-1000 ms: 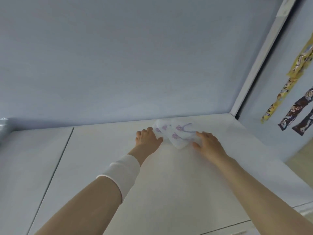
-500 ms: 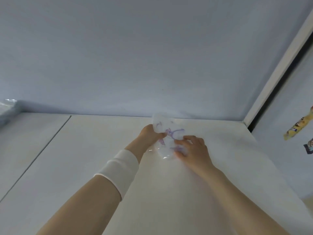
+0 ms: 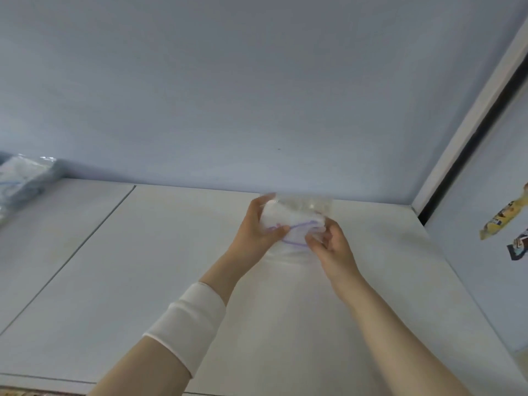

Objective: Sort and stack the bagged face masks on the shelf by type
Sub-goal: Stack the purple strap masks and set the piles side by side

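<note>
Head view: clear bag (image 3: 297, 217) with white mask and purple ear loop inside, lifted above white shelf (image 3: 143, 267), at 12 o'clock from centre. Left hand (image 3: 257, 230) grips bag's left edge, thumb on front. Right hand (image 3: 333, 247) pinches bag's lower right corner. More bagged masks (image 3: 20, 178) lie at 9 o'clock, contents blurred. Snack packets (image 3: 511, 221) hang at 3 o'clock.

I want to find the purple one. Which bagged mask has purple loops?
The clear bagged white mask held in both hands, left hand and right hand. The bagged masks at far left show blue loops.
</note>
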`<state>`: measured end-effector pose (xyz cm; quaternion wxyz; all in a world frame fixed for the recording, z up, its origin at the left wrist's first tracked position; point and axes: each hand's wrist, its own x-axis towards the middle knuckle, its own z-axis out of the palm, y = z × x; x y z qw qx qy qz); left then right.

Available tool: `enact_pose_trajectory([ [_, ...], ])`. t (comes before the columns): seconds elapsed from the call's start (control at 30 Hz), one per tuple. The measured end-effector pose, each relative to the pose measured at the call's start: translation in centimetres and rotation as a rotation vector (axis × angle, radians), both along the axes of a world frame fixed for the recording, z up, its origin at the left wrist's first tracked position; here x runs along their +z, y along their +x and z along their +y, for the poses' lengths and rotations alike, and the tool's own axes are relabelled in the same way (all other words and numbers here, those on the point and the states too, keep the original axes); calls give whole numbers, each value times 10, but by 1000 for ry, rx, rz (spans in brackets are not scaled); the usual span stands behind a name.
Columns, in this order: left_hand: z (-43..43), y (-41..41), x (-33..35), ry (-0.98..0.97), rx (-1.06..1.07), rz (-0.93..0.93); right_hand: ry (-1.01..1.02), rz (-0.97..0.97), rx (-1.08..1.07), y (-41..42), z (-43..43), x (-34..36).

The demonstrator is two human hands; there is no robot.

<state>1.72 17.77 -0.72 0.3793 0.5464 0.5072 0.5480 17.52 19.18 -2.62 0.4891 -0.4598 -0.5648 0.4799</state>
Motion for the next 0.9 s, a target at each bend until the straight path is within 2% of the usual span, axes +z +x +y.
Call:
enact_pose_trajectory([
  [0.17, -7, 10, -7, -12, 7, -55, -7, -54, -10, 2, -2, -3],
  [0.33, -11, 14, -9, -9, 67, -28, -46, -93, -47, 0, -4, -8],
  [0.47, -12, 3, 4, 9, 112, -68, -55, -36, -39, -6, -5, 5],
  [0.63, -28, -41, 25, -81, 171, -269, -210, 234, 141, -36, -24, 21],
  [0.77, -59, -92, 37, -132, 188, -292, -255, 256, 208, -85, -46, 32],
  [0.9, -92, -173, 44, -85, 348, -327, -283, 249, 277, -155, -72, 39],
])
